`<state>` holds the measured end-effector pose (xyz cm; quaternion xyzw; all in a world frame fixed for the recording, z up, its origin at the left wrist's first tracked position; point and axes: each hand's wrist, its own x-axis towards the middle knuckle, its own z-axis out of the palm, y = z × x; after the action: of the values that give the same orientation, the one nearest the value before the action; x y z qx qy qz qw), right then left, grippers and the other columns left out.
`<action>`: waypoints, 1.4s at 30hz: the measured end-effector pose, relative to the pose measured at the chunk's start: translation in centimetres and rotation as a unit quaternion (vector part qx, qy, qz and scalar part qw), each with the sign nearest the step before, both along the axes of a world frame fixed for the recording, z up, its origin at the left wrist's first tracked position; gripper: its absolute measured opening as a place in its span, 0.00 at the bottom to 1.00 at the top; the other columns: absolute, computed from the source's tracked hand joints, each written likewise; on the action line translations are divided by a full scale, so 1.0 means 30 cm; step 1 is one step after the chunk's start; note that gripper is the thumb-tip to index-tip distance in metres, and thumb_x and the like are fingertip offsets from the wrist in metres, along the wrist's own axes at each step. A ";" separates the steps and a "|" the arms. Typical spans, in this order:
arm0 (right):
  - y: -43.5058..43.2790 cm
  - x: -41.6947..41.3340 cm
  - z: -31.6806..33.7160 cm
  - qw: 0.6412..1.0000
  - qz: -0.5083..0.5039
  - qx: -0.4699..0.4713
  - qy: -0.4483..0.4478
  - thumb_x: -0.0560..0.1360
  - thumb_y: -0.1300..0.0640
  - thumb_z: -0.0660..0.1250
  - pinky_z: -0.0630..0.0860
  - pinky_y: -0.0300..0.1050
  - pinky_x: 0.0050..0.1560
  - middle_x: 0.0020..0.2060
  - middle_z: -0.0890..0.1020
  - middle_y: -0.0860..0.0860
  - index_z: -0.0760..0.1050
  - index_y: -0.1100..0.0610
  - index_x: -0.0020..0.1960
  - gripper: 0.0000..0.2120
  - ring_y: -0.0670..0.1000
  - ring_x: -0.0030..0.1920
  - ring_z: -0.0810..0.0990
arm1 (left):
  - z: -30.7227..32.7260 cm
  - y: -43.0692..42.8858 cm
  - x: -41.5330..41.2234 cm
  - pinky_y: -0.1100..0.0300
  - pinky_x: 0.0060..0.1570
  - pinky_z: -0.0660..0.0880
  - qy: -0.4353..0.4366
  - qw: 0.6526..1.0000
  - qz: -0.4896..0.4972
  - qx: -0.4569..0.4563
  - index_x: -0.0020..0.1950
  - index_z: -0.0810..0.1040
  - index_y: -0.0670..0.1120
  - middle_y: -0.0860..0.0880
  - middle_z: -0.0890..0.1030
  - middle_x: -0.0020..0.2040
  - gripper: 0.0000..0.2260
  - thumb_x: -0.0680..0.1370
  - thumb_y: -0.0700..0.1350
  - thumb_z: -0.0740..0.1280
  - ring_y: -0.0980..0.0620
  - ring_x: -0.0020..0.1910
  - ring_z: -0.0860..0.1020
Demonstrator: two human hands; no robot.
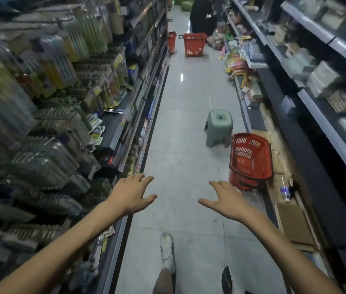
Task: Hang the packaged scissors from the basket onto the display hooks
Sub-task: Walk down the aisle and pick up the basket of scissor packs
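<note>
Left hand (132, 193), right hand (225, 200): both stretched ahead over aisle, fingers spread and relaxed, holding nothing. Red plastic basket (250, 158): slotted lattice walls, rounded rim, tilted against right shelf base; only its bare inside wall shows. Packaged scissors: cannot pick out. Left display rack (46, 160) crowded with blurred clear blister packs. Glossy grey tile floor (180, 166). Rounded green plastic stool (218, 128) just beyond basket. Far red basket (194, 44): contents hidden.
</note>
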<state>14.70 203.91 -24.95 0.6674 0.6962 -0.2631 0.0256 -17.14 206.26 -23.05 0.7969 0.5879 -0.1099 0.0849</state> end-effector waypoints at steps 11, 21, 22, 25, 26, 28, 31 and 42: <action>0.832 0.017 0.071 0.999 -0.030 0.025 0.012 0.76 0.30 0.63 0.66 0.51 0.76 0.77 0.69 0.51 0.65 0.51 0.80 0.39 0.53 0.76 0.69 | 0.018 0.908 0.014 0.47 0.69 0.73 -0.023 0.998 -0.051 -0.023 0.81 0.65 0.57 0.51 0.71 0.78 0.31 0.80 0.68 0.61 0.47 0.76 0.71; 1.438 0.201 0.022 0.997 -0.074 0.014 0.026 0.77 0.31 0.64 0.67 0.48 0.74 0.76 0.72 0.49 0.68 0.51 0.78 0.36 0.50 0.75 0.70 | 0.010 1.594 0.234 0.49 0.68 0.74 -0.044 0.995 -0.090 -0.017 0.81 0.65 0.57 0.52 0.72 0.77 0.29 0.82 0.66 0.60 0.48 0.75 0.71; 1.519 0.227 0.015 0.997 -0.076 0.019 0.024 0.77 0.31 0.64 0.67 0.47 0.74 0.75 0.72 0.49 0.68 0.51 0.78 0.36 0.50 0.75 0.70 | 0.006 1.670 0.265 0.49 0.68 0.74 -0.046 0.995 -0.088 -0.012 0.81 0.65 0.56 0.52 0.72 0.77 0.29 0.82 0.65 0.60 0.48 0.75 0.71; 1.767 0.307 -0.002 0.996 -0.081 0.036 0.017 0.75 0.28 0.62 0.69 0.48 0.72 0.74 0.74 0.49 0.69 0.50 0.77 0.38 0.51 0.73 0.72 | -0.004 1.893 0.360 0.48 0.69 0.73 -0.042 0.995 -0.093 -0.009 0.81 0.65 0.56 0.52 0.72 0.77 0.29 0.82 0.64 0.60 0.48 0.75 0.71; 1.847 0.337 -0.007 0.996 -0.080 0.039 0.013 0.74 0.27 0.61 0.70 0.49 0.71 0.72 0.74 0.49 0.69 0.50 0.76 0.39 0.51 0.72 0.72 | -0.002 1.965 0.391 0.47 0.70 0.73 -0.035 0.995 -0.094 -0.016 0.81 0.65 0.56 0.52 0.72 0.77 0.29 0.82 0.64 0.60 0.48 0.75 0.71; 2.006 0.389 0.000 0.997 -0.071 0.038 0.002 0.73 0.25 0.59 0.71 0.50 0.70 0.70 0.75 0.49 0.69 0.49 0.76 0.40 0.52 0.70 0.73 | 0.012 2.113 0.446 0.47 0.71 0.71 -0.018 0.995 -0.096 -0.028 0.82 0.64 0.55 0.51 0.72 0.77 0.29 0.82 0.64 0.60 0.47 0.76 0.70; 2.233 0.448 0.021 0.998 -0.061 0.024 0.016 0.72 0.24 0.59 0.71 0.51 0.70 0.72 0.74 0.50 0.66 0.49 0.78 0.43 0.53 0.70 0.73 | 0.031 2.320 0.511 0.48 0.71 0.68 -0.013 0.996 -0.087 -0.018 0.82 0.64 0.55 0.51 0.70 0.78 0.29 0.83 0.64 0.61 0.47 0.77 0.69; 3.008 0.494 0.009 1.000 -0.004 0.022 0.010 0.76 0.27 0.60 0.55 0.54 0.81 0.81 0.62 0.55 0.58 0.49 0.82 0.42 0.56 0.80 0.59 | 0.002 2.991 0.575 0.47 0.74 0.67 -0.049 0.999 -0.004 0.018 0.82 0.63 0.53 0.47 0.66 0.81 0.30 0.82 0.64 0.59 0.44 0.80 0.65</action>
<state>29.51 294.14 -24.67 0.6679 0.6994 -0.2546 0.0027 0.12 295.99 -22.98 0.8051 0.5817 -0.0602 0.0987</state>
